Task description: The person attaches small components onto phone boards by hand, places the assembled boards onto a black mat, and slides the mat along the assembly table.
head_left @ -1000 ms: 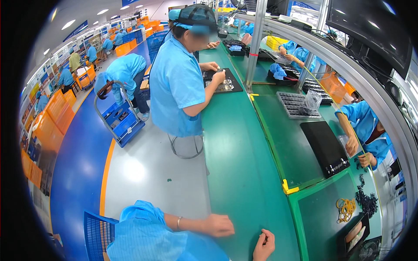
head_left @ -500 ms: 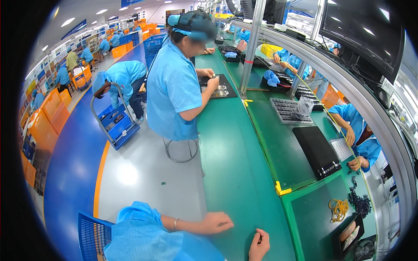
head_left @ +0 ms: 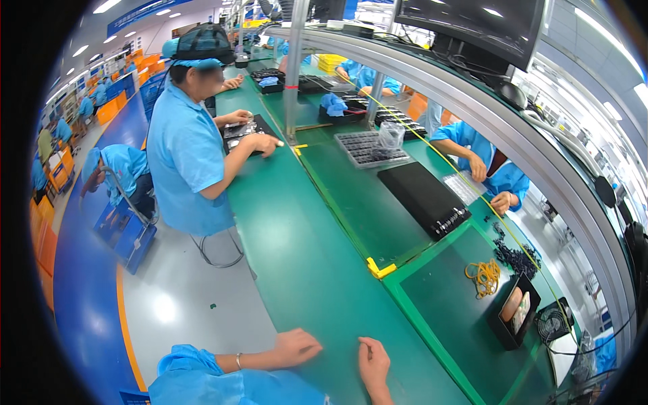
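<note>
My left hand (head_left: pixel 297 347) is over the near edge of the green bench top (head_left: pixel 297 270), a band on its wrist and its fingers curled together, slightly blurred. Across a small gap, my right hand (head_left: pixel 374 366) rests low over the same surface with fingers folded in. Whatever either hand may hold is hidden or too small to make out. Nearest to my right hand is the bright green strip (head_left: pixel 422 327) with a yellow corner marker (head_left: pixel 380 268).
A black box (head_left: pixel 516 310), yellow rubber bands (head_left: pixel 483 279), small black parts (head_left: pixel 516 256) and a fan (head_left: pixel 553 318) lie to the right. Beyond are a black case (head_left: pixel 423 199) and a compartment tray (head_left: pixel 371 148). A co-worker (head_left: pixel 185 148) works at far left; another (head_left: pixel 493 169) sits opposite. A metal frame (head_left: pixel 466 88) spans overhead.
The view has swung to the right, so the bench and co-workers appear further left. My hands stay near each other above the bench; the right one shows more of its back.
</note>
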The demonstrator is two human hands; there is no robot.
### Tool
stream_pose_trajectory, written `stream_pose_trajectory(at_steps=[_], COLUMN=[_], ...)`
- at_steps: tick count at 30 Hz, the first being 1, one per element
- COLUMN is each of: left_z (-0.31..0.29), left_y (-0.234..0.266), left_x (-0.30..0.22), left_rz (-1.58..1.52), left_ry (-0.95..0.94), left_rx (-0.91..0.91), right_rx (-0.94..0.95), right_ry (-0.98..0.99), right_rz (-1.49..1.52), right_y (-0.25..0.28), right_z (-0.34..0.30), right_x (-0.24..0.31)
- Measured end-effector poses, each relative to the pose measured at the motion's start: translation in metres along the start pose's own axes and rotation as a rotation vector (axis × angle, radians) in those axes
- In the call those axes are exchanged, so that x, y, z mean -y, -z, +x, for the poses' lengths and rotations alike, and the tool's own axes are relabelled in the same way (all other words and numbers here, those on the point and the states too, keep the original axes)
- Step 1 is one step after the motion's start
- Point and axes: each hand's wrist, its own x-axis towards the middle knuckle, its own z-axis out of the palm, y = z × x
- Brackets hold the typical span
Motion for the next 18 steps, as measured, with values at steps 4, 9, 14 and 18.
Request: stream_pose_trajectory(at_steps=[4,9,14,18], left_z=[-0.0008,0.0015,0.0015,-0.0005], left_y=[0.0013,0.0006,0.0004,0.0], left_x=[0.001,-0.0003,-0.0011,-0.0021], left_rz=[0.016,0.011,0.01,0.055], left_ry=[-0.024,-0.064,-0.05,-0.054], left_rx=[-0.034,0.02,-0.003,-0.036], right_rx=[-0.002,0.028,0.047,0.013], right_ry=[0.045,-0.015,-0.082,-0.007], right_rz=[0.003,0.027,0.077,0.062], right_y=[-0.0011,0.0032,-0.0006,-0.0019], right_z=[0.0013,-0.0001,-0.0014,-0.0012], right_x=[0.0009,-0.0014,-0.004,-0.0055])
